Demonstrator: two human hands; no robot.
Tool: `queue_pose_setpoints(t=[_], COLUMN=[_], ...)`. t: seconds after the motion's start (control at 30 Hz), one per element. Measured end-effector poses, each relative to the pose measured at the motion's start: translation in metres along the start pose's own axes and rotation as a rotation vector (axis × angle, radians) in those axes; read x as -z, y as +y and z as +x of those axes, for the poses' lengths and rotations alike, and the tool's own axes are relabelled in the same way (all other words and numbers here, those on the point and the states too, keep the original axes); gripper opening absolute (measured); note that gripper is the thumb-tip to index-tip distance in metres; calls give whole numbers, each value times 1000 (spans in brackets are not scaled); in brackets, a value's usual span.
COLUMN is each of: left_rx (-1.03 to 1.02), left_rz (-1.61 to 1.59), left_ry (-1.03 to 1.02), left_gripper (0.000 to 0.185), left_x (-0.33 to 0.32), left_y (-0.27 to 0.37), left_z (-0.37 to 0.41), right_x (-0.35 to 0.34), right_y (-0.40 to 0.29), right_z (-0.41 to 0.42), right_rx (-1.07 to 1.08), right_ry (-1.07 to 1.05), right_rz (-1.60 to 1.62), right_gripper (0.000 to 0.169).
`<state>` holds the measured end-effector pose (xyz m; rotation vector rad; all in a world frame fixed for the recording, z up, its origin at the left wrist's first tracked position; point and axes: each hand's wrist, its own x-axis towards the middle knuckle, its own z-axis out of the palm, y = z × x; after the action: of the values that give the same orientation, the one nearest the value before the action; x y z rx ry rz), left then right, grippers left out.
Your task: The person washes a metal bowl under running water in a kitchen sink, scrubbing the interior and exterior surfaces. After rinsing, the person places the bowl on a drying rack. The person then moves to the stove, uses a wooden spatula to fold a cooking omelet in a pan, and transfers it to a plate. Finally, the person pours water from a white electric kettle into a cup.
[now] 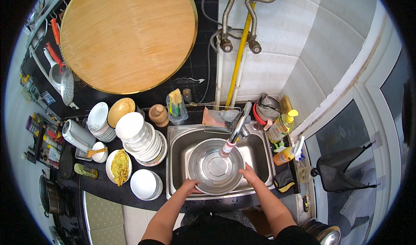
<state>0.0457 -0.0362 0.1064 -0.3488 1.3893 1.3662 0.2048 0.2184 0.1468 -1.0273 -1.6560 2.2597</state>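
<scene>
A wide stainless steel basin (pixel 204 176) sits over the metal kitchen sink (pixel 260 167), below the faucet (pixel 239 123). My left hand (pixel 191 187) grips its rim at the near left. On the right side of the same rim, my right hand (pixel 249 174) has hold too, thumb over the edge. The faucet's end fitting reaches over the basin's far right part. Whether water lies in the basin I cannot tell.
Left of the sink stand stacked white bowls (pixel 130 125), another bowl stack (pixel 145 184) and a plate with a folded omelette-like food (pixel 119 168). At the right are a dish soap bottle (pixel 280 128), a spray bottle (pixel 286 155) and a dark cloth (pixel 284 180). A wire sponge rack (pixel 219 117) stands behind.
</scene>
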Motion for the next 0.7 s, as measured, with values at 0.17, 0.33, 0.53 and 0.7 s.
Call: queue_pose_setpoints(t=[0.17,0.33,0.53,0.7], left_rx=[-76,-278,-469,-691], left_rz=[-22,257,868,1074], left_ry=[-92,141,492,664], left_gripper=[47,60,63,66], left_x=[-35,-56,-58,-71], left_y=[15,30,62,81], left_z=[-13,-41,-107,-145], right_x=[29,30,-28,-64], right_y=[16,38,65,94], right_z=[26,34,42,71], right_rx=[52,-243,-392,-376], right_ry=[133,109,-215,-370], right_rz=[-154,-66,7,86], right_gripper=[37,49,40,29])
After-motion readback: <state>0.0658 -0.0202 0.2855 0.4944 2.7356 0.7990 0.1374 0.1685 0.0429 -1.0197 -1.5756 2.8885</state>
